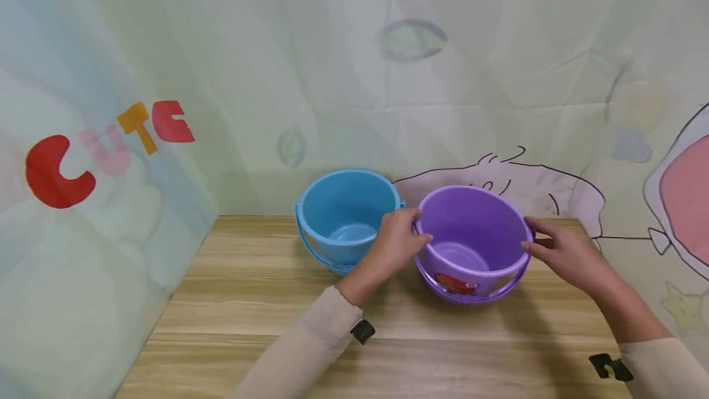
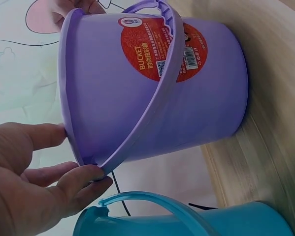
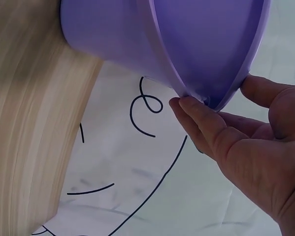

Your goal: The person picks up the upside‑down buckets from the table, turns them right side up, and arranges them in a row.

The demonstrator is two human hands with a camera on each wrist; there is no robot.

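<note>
A purple bucket [image 1: 462, 245] with a red label stands on the wooden table, its handle hanging down at the front. My left hand [image 1: 397, 233] pinches its rim on the left side, where the handle joins. On the opposite side of that rim, my right hand [image 1: 562, 254] pinches with thumb and fingers. In the left wrist view the label [image 2: 162, 49] and the lowered handle [image 2: 152, 108] show clearly. A blue bucket [image 1: 351, 205] stands just left of the purple one, its handle also down. Its right front is partly hidden behind my left hand.
The wooden table [image 1: 249, 313] reaches back to a printed cloth backdrop [image 1: 332, 66], which also hangs along the left side with the letters CUTE. Both buckets stand near the table's back edge. A dark device [image 1: 362, 331] sits by the left cuff, another [image 1: 610, 367] by the right.
</note>
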